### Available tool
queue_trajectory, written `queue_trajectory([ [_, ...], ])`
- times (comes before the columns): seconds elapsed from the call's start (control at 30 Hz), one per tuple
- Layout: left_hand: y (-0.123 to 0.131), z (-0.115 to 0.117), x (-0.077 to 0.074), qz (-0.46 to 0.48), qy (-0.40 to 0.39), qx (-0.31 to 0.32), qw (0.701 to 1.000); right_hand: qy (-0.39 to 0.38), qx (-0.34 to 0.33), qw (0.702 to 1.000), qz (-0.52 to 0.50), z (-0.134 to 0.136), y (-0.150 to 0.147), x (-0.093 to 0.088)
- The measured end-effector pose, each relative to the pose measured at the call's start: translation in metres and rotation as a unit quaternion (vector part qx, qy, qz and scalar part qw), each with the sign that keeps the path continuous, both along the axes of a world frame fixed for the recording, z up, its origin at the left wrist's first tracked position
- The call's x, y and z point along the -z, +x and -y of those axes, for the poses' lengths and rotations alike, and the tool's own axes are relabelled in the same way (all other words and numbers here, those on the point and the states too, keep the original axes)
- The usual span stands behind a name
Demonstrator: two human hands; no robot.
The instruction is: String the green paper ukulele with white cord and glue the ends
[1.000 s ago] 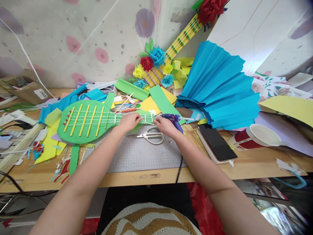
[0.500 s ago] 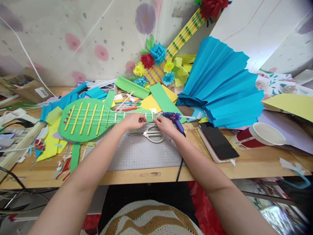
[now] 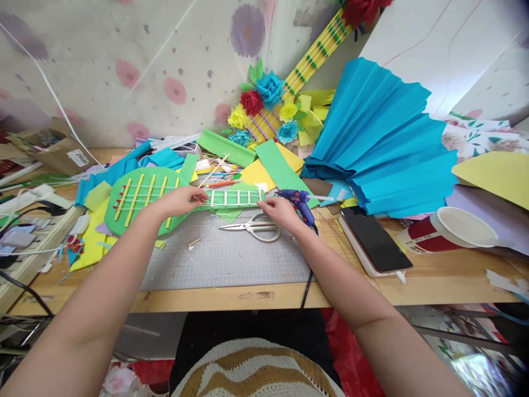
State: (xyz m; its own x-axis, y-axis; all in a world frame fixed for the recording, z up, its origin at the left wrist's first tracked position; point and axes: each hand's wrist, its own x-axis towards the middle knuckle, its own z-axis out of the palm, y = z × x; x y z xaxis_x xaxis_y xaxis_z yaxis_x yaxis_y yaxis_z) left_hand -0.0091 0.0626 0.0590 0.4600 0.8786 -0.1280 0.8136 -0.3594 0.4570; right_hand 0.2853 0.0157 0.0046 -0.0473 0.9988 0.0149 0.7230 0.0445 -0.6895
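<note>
A green paper guitar point(image 3: 136, 207) with yellow cross strips and white strings lies on the table, its neck point(image 3: 233, 197) pointing right. My left hand point(image 3: 179, 199) is closed on the guitar where body and neck join. My right hand point(image 3: 278, 209) pinches the far end of the neck with its fingertips. White scissors point(image 3: 254, 227) lie on the grey cutting mat point(image 3: 231, 259) just below the neck. A blue glue gun point(image 3: 301, 203) sits right behind my right hand.
A big blue pleated paper fan point(image 3: 384, 143) and a second paper guitar with paper flowers point(image 3: 268, 110) lean at the back. A black phone point(image 3: 374, 238) and a red-and-white cup on its side point(image 3: 448, 229) lie to the right. Paper scraps and a cardboard box point(image 3: 49, 149) crowd the left.
My left hand has slid left along the neck to the guitar's body. Several white frets on the neck now show. The right hand stays at the neck's end.
</note>
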Motion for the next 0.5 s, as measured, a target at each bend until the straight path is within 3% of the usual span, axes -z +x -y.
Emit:
queue_trajectory([
  [0.27,0.025,0.005,0.004,-0.086,0.048,-0.005,0.995,-0.010,0.028,0.999,0.015,0.003,-0.001,-0.001],
  [0.5,0.069,0.014,0.008,-0.151,0.123,-0.005,0.981,0.011,0.029,0.998,0.051,0.002,-0.003,0.007],
])
